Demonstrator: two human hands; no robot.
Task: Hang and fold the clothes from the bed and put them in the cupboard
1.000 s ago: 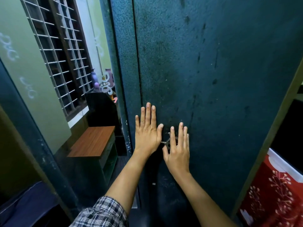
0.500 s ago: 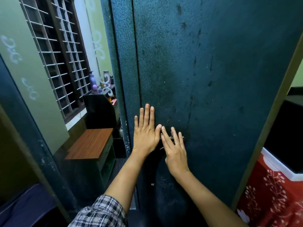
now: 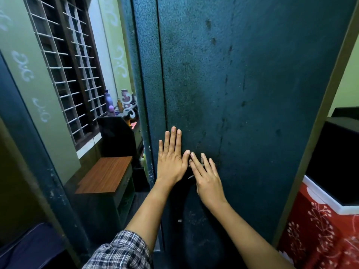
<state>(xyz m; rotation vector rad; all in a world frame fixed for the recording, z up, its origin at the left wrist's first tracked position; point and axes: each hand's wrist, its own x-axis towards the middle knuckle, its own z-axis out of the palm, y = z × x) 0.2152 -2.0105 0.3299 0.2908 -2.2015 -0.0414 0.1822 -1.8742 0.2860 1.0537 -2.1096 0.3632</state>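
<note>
Palms: left hand point(image 3: 171, 162) flat, unmoved, on cupboard door point(image 3: 252, 94) | right hand point(image 3: 207, 177) flat, swung left across latch point(image 3: 202, 159) | neither grips | likely closing-up step.

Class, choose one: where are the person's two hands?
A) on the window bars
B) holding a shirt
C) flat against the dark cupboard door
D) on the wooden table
C: the left hand and right hand both lie with straight fingers on the cupboard door.
</note>
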